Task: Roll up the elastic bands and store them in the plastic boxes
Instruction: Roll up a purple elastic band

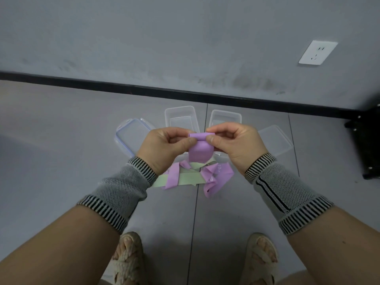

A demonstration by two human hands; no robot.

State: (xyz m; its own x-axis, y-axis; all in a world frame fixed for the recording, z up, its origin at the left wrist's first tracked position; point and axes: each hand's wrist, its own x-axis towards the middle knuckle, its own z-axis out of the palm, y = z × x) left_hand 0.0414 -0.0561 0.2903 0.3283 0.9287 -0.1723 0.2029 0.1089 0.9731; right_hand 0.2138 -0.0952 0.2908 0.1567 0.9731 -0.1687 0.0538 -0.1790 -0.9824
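Fingers point(211, 138) pinch purple band point(200, 150); two boxes point(180, 116).

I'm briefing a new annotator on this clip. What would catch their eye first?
Probably the purple band, pinched at its top edge by the left hand and right hand at centre frame. Below lies a pile of purple and pale green bands on the floor, with clear plastic boxes behind.

Both forearms reach forward, wrists wrapped in grey mesh wrist supports point(123, 188) (striped at the edges). The left hand point(164, 148) and right hand point(236, 145) meet at centre, thumbs and forefingers pinching a purple elastic band point(200, 149).
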